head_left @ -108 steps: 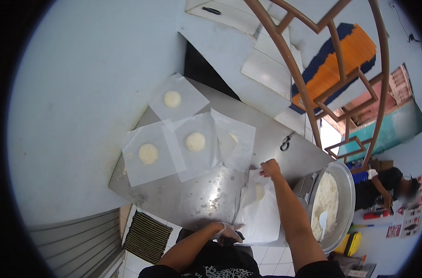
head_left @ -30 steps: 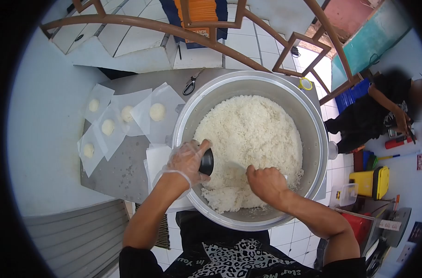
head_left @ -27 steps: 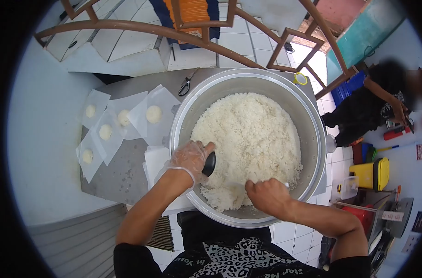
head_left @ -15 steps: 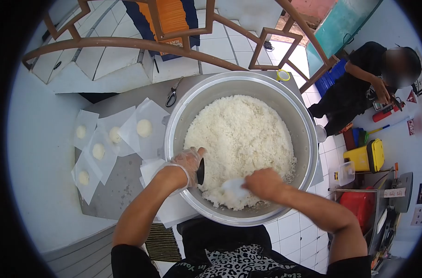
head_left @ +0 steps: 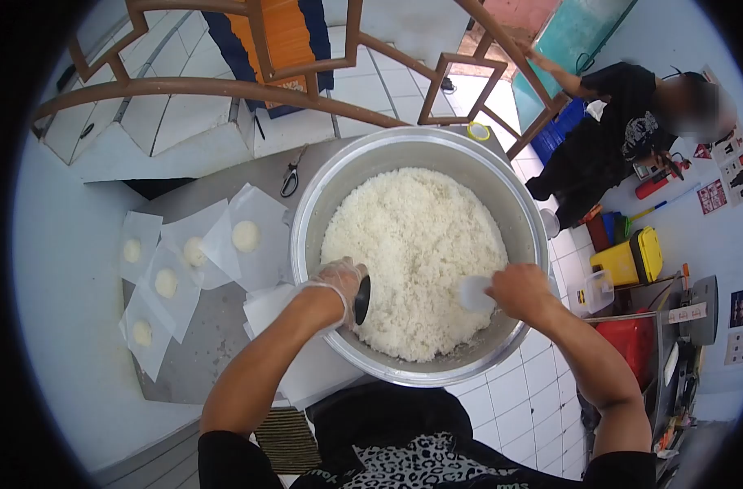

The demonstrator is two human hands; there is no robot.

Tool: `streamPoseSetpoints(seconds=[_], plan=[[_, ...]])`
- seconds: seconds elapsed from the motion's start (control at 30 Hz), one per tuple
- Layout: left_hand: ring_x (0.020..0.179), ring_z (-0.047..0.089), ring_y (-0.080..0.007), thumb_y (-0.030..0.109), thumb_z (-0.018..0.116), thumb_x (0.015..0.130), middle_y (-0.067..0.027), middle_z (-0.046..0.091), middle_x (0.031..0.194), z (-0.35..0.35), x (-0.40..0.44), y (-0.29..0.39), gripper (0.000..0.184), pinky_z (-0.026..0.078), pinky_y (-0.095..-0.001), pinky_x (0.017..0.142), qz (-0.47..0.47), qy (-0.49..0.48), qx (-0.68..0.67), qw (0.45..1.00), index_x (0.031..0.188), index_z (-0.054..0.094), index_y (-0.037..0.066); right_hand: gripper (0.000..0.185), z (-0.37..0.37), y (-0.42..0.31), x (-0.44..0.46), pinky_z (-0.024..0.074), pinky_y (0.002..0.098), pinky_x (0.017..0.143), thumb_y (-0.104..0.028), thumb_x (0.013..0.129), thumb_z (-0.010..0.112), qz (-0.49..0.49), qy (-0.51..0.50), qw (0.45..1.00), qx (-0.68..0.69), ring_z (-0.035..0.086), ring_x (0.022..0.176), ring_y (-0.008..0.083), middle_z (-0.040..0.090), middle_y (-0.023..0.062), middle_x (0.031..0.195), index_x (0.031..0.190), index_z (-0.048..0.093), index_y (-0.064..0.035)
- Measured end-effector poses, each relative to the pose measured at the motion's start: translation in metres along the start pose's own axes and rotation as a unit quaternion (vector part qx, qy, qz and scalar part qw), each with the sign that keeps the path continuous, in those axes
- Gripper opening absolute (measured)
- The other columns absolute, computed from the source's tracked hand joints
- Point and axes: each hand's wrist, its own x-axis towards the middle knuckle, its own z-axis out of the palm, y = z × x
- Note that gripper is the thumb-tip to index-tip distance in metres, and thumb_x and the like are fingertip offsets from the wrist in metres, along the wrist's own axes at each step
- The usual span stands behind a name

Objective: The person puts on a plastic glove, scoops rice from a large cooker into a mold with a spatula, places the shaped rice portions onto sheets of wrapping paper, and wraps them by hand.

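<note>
A large metal pot (head_left: 314,175) of white rice (head_left: 412,253) stands on the steel table (head_left: 212,338). My left hand (head_left: 337,289), in a clear plastic glove, is closed around a small black bowl (head_left: 362,300) at the pot's left inner side. The bowl's inside is turned out of sight. Over the right part of the rice, my right hand (head_left: 520,293) grips a whitish translucent scoop (head_left: 475,293). To the left, several sheets of white paper (head_left: 245,208) each bear a round rice portion (head_left: 245,236). More paper (head_left: 310,367) lies stacked under my left forearm.
Scissors (head_left: 290,180) lie behind the pot's left side, and a yellow-rimmed item (head_left: 478,131) sits at its back. A brown railing (head_left: 224,88) runs beyond the table. At the right, another person (head_left: 616,130) stands near a yellow bin (head_left: 630,259).
My right hand has moved right across the rice with the scoop. My left hand still holds the black bowl by the rim. The other person has raised an arm toward the railing. The view has shifted.
</note>
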Motion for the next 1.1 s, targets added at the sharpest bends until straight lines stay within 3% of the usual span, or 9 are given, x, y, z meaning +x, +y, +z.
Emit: streamPoseSetpoints(seconds=[0.07,0.17,0.27,0.47,0.67,0.87,0.97,1.1], plan=[[0.127,0.058,-0.0375,0.013,0.092,0.061,-0.0213,0.054,0.136,0.002,0.003,0.004,0.088,0.054,-0.0439,0.102,-0.015,0.013,0.033,0.999,0.138,0.049,0.008,0.027,0.027,-0.003,-0.006,0.0600,0.0427,0.074,-0.030,0.096,0.063,-0.044,0.011,0.998,-0.036,0.076,0.087,0.0307,0.076,0.0135,0.089,0.095,0.078,-0.0087],[0.116,0.066,-0.0364,0.008,0.082,0.073,-0.0211,0.062,0.125,0.006,0.004,0.012,0.064,0.053,-0.0435,0.100,-0.036,0.023,-0.010,0.999,0.132,0.055,0.005,0.019,0.033,-0.046,-0.021,0.0604,0.0420,0.072,-0.020,0.091,0.064,-0.050,0.007,0.999,-0.015,0.076,0.084,0.0323,0.076,0.0145,0.086,0.090,0.079,-0.0081],[0.111,0.068,-0.0386,0.005,0.079,0.074,-0.0221,0.065,0.120,0.025,0.024,0.017,0.060,0.054,-0.0435,0.097,0.022,0.042,0.036,0.998,0.130,0.056,0.007,0.020,0.021,-0.065,-0.030,0.0609,0.0423,0.072,-0.016,0.090,0.061,-0.047,0.009,0.999,0.020,0.076,0.084,0.0331,0.076,0.0164,0.086,0.089,0.079,-0.0059],[0.112,0.067,-0.0379,0.003,0.083,0.068,-0.0221,0.067,0.117,0.008,0.027,0.036,0.066,0.055,-0.0421,0.095,0.109,-0.047,0.056,0.991,0.128,0.055,0.009,0.019,0.007,-0.033,-0.054,0.0613,0.0438,0.075,-0.011,0.087,0.062,0.021,-0.008,0.995,0.097,0.076,0.088,0.0336,0.076,0.0182,0.090,0.092,0.078,-0.0033],[0.115,0.064,-0.0386,0.008,0.091,0.061,-0.0204,0.067,0.118,0.007,0.030,0.040,0.081,0.052,-0.0425,0.097,0.084,-0.097,-0.019,0.992,0.131,0.051,0.011,0.021,0.026,-0.060,-0.025,0.0605,0.0431,0.078,-0.011,0.089,0.059,-0.018,-0.027,0.988,0.149,0.075,0.093,0.0338,0.076,0.0183,0.096,0.093,0.079,-0.0040],[0.113,0.065,-0.0378,0.010,0.093,0.059,-0.0193,0.068,0.115,0.029,0.043,0.027,0.081,0.052,-0.0426,0.095,0.133,-0.056,-0.120,0.982,0.130,0.053,0.009,0.020,0.021,-0.083,-0.010,0.0606,0.0436,0.078,-0.009,0.087,0.060,-0.047,0.026,0.978,0.200,0.075,0.092,0.0349,0.076,0.0189,0.095,0.091,0.078,-0.0022],[0.114,0.065,-0.0375,0.010,0.094,0.058,-0.0187,0.068,0.116,0.025,0.040,0.032,0.084,0.052,-0.0417,0.097,0.112,-0.079,-0.137,0.981,0.131,0.053,0.009,0.019,0.019,-0.077,-0.012,0.0607,0.0444,0.077,-0.008,0.086,0.060,-0.038,0.046,0.976,0.207,0.075,0.090,0.0355,0.076,0.0185,0.092,0.089,0.078,-0.0020],[0.113,0.066,-0.0383,0.016,0.095,0.056,-0.0199,0.068,0.117,0.022,0.028,0.031,0.081,0.053,-0.0426,0.096,0.097,-0.051,-0.024,0.994,0.126,0.054,0.007,0.020,0.018,-0.048,-0.023,0.0604,0.0416,0.075,-0.011,0.088,0.060,-0.024,0.040,0.989,0.140,0.076,0.091,0.0312,0.077,0.0167,0.094,0.089,0.079,-0.0043]])
